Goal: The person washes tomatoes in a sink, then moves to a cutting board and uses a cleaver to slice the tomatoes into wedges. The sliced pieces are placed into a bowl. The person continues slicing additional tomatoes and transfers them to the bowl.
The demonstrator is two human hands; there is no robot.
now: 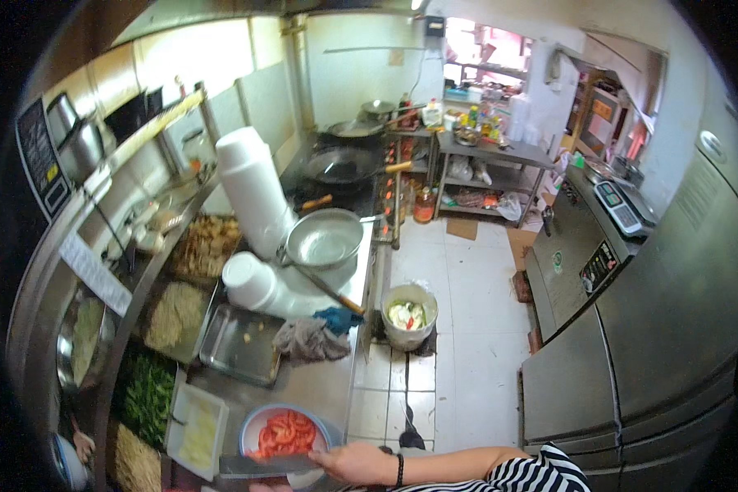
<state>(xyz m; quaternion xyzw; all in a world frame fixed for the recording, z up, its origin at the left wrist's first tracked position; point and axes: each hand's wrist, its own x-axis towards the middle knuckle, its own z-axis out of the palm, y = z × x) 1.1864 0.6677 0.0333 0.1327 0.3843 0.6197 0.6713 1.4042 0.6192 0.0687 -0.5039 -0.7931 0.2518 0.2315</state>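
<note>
My right hand (350, 463) grips a cleaver (264, 465), its flat blade pointing left across the near edge of a blue-rimmed bowl. Sliced tomatoes (288, 432) fill much of this bowl (326, 435). At the bottom edge, below the blade, only a sliver of what looks like my left hand (270, 488) shows; its fingers are hidden. Left of the bowl sits a white plastic tub (221, 424) with pale green pieces in it. Behind the bowl, a steel tray (243, 344) holds a few small scraps.
Beyond the tray lie crumpled cloths (313, 339), stacked white containers (252, 184) and a steel wok (325, 237). Leafy greens (144, 393) lie to the left. A waste bucket (409, 317) stands on the floor. Another hand (83, 446) appears far left, possibly a reflection.
</note>
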